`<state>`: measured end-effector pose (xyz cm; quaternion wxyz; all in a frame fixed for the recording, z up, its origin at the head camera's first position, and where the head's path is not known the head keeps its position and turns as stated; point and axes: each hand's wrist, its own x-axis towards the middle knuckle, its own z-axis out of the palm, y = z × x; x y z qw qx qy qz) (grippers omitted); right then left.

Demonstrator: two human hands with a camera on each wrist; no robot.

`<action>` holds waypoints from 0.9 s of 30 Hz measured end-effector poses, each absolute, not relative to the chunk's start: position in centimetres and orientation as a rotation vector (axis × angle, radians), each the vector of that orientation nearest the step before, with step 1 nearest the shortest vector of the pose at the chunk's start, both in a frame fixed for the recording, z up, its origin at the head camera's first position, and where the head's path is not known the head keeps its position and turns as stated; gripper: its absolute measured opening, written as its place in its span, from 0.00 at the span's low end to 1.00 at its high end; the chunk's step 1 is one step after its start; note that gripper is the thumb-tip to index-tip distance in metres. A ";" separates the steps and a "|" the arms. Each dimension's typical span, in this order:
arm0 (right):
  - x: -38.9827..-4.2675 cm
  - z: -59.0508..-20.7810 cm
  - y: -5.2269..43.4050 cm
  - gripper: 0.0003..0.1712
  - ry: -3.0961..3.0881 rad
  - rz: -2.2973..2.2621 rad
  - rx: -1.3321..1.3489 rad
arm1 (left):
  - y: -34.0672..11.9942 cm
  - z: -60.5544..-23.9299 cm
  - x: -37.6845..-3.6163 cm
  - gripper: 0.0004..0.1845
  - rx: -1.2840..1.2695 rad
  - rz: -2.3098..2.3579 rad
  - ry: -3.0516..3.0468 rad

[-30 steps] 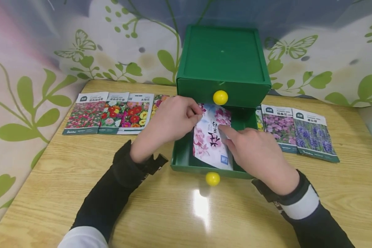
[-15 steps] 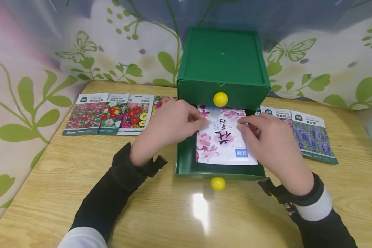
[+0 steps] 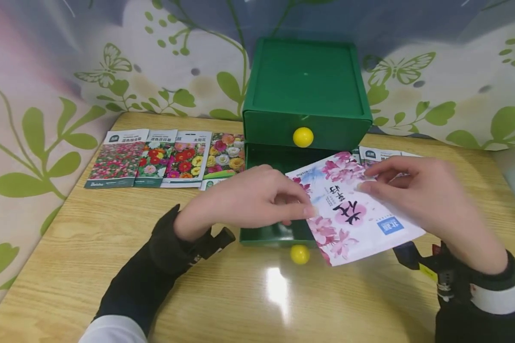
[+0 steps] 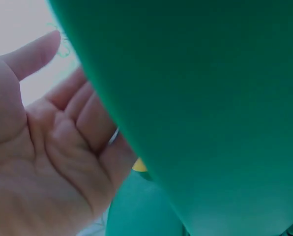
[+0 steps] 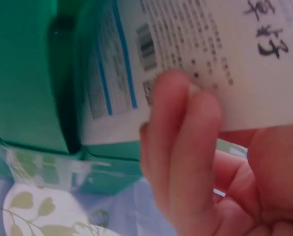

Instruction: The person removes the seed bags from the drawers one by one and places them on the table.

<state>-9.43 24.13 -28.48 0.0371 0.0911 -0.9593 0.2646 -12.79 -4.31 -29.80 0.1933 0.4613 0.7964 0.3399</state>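
Observation:
A white seed packet with pink blossoms (image 3: pixel 347 238) is tilted above the front right of the pulled-out green drawer (image 3: pixel 257 236). My right hand (image 3: pixel 429 200) pinches the packet's right edge, thumb on the printed front. In the right wrist view, fingers (image 5: pixel 186 142) lie against its back, beside a barcode. Close to the packet's left edge is my left hand (image 3: pixel 253 197), its fingertips overlapping that edge in the head view. The left wrist view shows the left thumb (image 4: pixel 36 54) standing apart from the fingers, which are partly hidden behind a green wall.
The green two-drawer box (image 3: pixel 306 81) stands against the patterned backdrop, its upper drawer in, with a yellow knob (image 3: pixel 303 137). Another yellow knob (image 3: pixel 300 254) is on the lower drawer. Several overlapping flower seed packets (image 3: pixel 116 159) lie left; more packets (image 3: pixel 371 159) are partly hidden behind my right hand.
The blossom packet has come up from inside the lower drawer and moved right and toward me, turning as it rose. Both hands have shifted right, the right one farther.

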 end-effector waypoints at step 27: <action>-10.8 -28.7 34.1 0.13 -2.499 0.888 -0.511 | -4.1 -31.6 -14.0 0.27 1.262 0.315 2.496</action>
